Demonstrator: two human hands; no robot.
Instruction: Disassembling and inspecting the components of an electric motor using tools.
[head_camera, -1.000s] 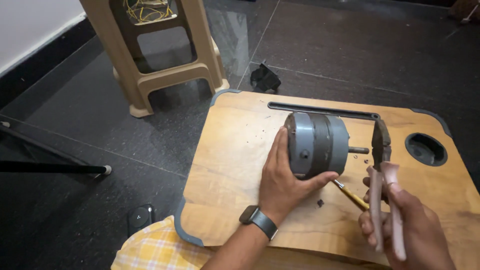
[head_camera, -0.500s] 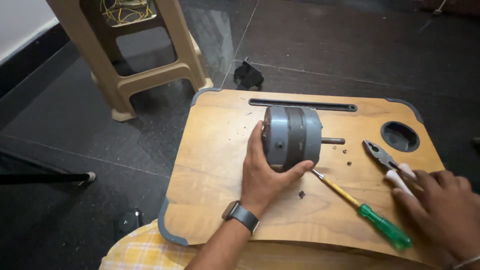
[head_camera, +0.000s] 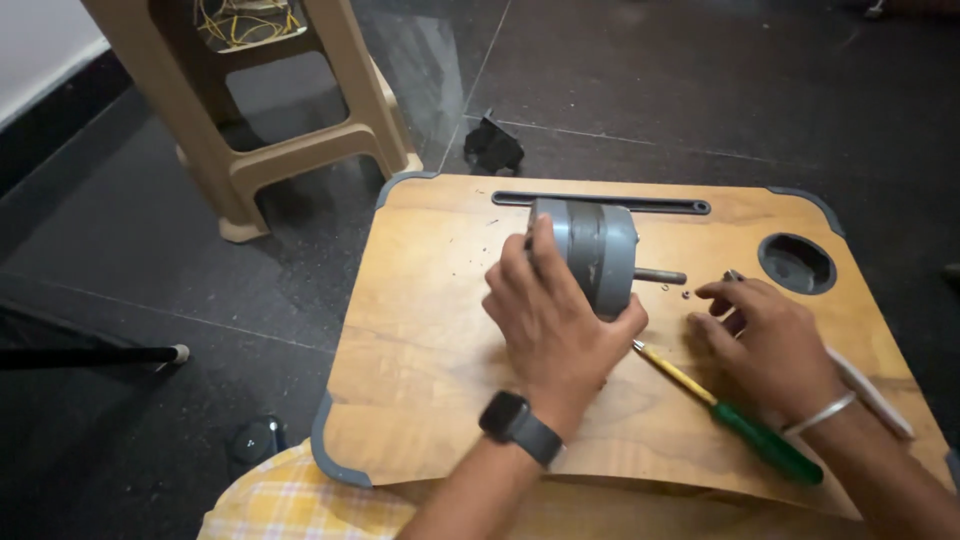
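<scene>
Motor steadied on the lap desk

Motor (head_camera: 597, 252), a grey round-bodied electric one, lies on its side on the wooden lap desk (head_camera: 430, 330), its short steel shaft (head_camera: 660, 275) pointing toward the desk's cup hole (head_camera: 797, 263). Taking the motor as the landmark: the beige plastic stool (head_camera: 290, 150) stands on the dark floor far beyond it and to the left, with a tangle of yellow wire under its seat. The lap desk spreads under and around the motor, its long dark slot (head_camera: 600, 203) just behind the housing.

The left hand (head_camera: 555, 325), with a black smartwatch (head_camera: 512, 420) at the wrist, is clamped on the near side of the motor, fingers draped over the top and thumb pressed against the shaft-side face. The right hand (head_camera: 765, 335), wearing a thin metal bangle, lies just right of the shaft, palm down, fingers curled together over pliers (head_camera: 870, 390) whose pale handles stick out beyond the wrist; whether it actually squeezes them I cannot tell.

A screwdriver (head_camera: 725, 413) with a yellow shank and green handle lies on the desk in front of the motor, running off to the right between the two hands. A small black object (head_camera: 493, 145) sits on the floor behind the motor. Tiny screws (head_camera: 685, 294) rest just below the shaft tip.
</scene>
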